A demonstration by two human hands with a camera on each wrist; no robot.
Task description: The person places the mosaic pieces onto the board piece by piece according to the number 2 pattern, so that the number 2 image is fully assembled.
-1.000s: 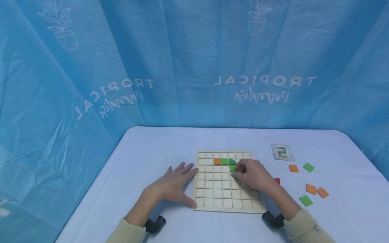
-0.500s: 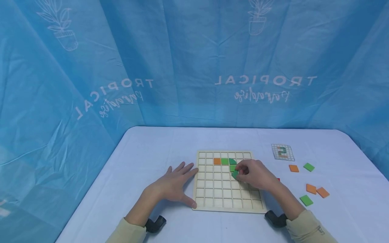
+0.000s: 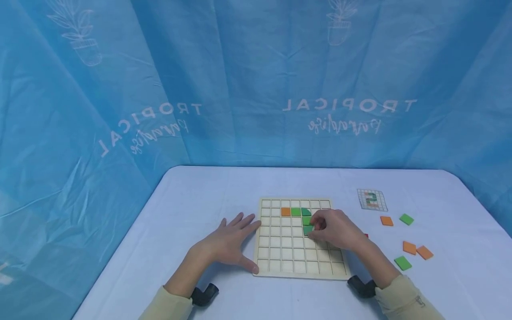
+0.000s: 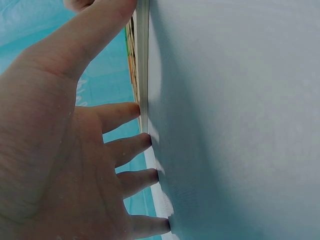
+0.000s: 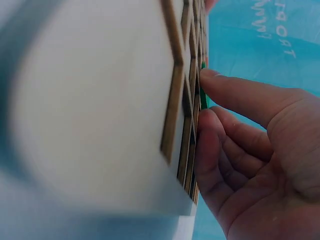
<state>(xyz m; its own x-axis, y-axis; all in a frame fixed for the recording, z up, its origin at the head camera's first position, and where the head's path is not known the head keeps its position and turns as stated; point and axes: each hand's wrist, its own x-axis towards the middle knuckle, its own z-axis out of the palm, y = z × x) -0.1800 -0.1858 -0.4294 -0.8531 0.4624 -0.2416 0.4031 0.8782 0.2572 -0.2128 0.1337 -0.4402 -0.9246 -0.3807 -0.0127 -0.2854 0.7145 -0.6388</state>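
Observation:
A wooden grid board [image 3: 276, 266] lies on the white table. My left hand [image 3: 226, 244] is spread wide at its left side, with thumb and index fingertip against the edge; the left wrist view shows the straight fingers [image 4: 125, 150] along that edge. My right hand [image 3: 336, 229] pinches a dark green tile [image 3: 307, 230] at a cell of the grid. In the right wrist view its thumb presses the green tile [image 5: 203, 100] close over the board, other fingers curled. Beyond that tile, a bright green tile [image 3: 306, 220], a rounded dark green tile [image 3: 306, 211], another green tile [image 3: 295, 212] and an orange tile [image 3: 286, 211] sit in cells.
Right of the board lie loose orange tiles [image 3: 410, 248] and green tiles [image 3: 402, 263]. A red piece [image 3: 366, 235] shows partly behind the right forearm. A small gridded pattern card [image 3: 372, 200] lies at the back right. A blue curtain [image 3: 256, 89] hangs behind the table.
The dark green tile in my right hand has turned from tilted to lined up with the grid cell. The left hand has kept its place.

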